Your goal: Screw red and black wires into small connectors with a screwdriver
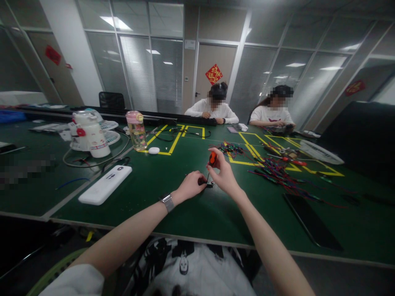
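Note:
My right hand is closed round a small screwdriver with a red and black handle, held upright with its tip pointing down. My left hand, with a metal watch on the wrist, pinches a small dark part against the green table right under the screwdriver tip. The two hands are almost touching. What the part is I cannot make out.
A white power bank lies to the left, a dark phone to the right. Bundles of red and coloured wires spread beyond my hands. A pink-capped bottle, a white fan and two seated people are farther off.

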Demonstrator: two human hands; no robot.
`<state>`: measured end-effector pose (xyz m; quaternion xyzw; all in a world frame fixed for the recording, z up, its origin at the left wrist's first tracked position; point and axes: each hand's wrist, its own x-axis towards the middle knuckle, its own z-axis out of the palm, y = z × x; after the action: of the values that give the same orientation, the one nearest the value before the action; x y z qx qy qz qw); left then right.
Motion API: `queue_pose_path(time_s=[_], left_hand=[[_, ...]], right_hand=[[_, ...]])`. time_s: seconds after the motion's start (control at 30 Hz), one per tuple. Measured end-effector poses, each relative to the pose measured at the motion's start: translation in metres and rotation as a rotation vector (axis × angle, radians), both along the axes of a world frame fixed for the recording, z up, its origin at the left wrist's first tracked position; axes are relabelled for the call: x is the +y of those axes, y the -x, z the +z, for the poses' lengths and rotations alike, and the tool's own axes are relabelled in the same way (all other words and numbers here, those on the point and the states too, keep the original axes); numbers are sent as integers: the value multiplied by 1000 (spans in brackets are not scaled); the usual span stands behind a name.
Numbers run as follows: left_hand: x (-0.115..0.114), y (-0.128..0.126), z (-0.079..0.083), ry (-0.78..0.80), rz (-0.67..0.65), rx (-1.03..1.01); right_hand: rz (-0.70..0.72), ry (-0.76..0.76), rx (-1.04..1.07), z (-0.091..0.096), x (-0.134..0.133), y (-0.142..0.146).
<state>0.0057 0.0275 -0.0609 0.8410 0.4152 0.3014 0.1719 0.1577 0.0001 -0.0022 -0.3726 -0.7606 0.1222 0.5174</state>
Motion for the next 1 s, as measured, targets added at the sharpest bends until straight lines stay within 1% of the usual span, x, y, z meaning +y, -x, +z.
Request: queue_pose_path(time_s=[0.17,0.3,0.43,0.6,0.87,1.0], left_hand=[[0,0,0,16,-8,-16],[0,-1,0,-11,-5,0],[0,-1,1,5,12,10],[1,-1,-1,-2,10,4],[3,-1,-4,-17,-8,-11],[2,-1,-2,-15,-3,-6]], right_hand=[[-46,-63,-47,-1,-2,4],[-89,-69,-39,-3,0,6],[-100,-61,-33,-4,1,6],[-81,-35,-21,-3,0,6],[27,-3,61,-7,2,6],[27,25,83,-7,3,5]])
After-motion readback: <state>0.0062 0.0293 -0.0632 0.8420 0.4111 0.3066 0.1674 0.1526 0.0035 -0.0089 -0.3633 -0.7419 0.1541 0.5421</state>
